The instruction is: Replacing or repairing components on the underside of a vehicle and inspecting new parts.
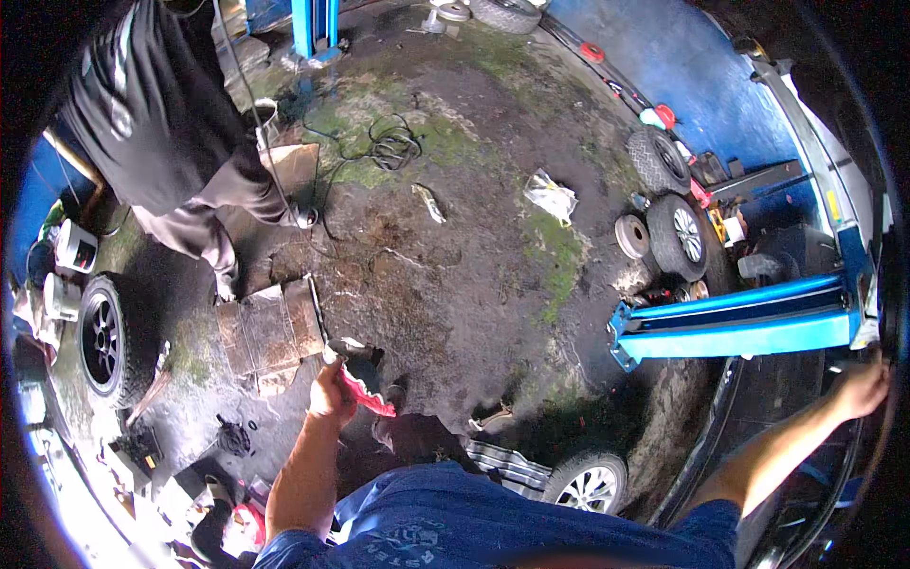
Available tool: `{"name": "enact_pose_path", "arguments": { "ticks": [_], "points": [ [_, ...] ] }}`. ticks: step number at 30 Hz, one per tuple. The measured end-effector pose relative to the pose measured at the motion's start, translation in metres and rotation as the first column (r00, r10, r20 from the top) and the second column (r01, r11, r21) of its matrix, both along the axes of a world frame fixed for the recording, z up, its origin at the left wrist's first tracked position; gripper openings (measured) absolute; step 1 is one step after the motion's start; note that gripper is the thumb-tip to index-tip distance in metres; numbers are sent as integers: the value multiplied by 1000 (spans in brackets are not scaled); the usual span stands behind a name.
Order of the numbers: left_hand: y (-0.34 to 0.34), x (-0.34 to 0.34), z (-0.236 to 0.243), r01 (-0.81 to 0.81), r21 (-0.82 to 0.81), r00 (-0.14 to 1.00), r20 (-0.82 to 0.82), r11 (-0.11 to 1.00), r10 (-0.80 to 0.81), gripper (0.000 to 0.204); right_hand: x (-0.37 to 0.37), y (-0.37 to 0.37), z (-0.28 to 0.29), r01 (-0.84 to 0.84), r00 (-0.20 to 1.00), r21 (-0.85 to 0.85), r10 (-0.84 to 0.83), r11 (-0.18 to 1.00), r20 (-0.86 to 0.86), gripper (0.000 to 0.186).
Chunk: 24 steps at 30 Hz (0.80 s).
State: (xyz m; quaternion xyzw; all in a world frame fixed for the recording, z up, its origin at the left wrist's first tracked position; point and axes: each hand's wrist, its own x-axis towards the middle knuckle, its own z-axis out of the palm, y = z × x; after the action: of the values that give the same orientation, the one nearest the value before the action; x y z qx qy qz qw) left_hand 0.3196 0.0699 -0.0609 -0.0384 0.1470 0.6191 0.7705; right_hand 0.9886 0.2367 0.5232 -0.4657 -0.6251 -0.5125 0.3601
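Note:
My left hand [332, 394] is closed, held out low in front of me. A crumpled red rag [368, 394] hangs from it, with a pale piece showing above the fingers. Out at the far right, my right hand [861, 389] is raised with its fingers curled, close to the blue lift post [739, 321]. A small light tip shows beside those fingers, but what they hold is too small and dim to make out. Flattened cardboard [273, 332] lies on the floor just beyond my left hand.
A person in dark clothes [156, 114] stands at the far left. Black cable [393, 147] lies coiled ahead, near a plastic bag [550, 197]. Wheels [678, 235] line the right wall. Another wheel [102, 332] stands left, and one [588, 482] lies near my feet.

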Motion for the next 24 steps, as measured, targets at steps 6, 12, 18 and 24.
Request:
{"name": "enact_pose_path", "arguments": {
  "ticks": [6,12,18,24],
  "points": [
    [1,13,-25,-135,-235,960,-271,963,69,30,-297,30,-337,-851,411,-472,-265,233,-872,11],
    [-29,31,-21,-283,-126,727,-674,951,128,28,-466,-18,-473,-925,282,-84,-523,-371,-805,14],
    [-124,27,-35,-364,-246,927,-191,898,323,32,-548,-97,-539,-763,447,-15,-511,-646,-735,14],
    [-200,11,-53,-548,-315,837,-212,775,505,37,-608,-180,-585,-581,552,89,-472,-809,-687,17]
  ]
}}
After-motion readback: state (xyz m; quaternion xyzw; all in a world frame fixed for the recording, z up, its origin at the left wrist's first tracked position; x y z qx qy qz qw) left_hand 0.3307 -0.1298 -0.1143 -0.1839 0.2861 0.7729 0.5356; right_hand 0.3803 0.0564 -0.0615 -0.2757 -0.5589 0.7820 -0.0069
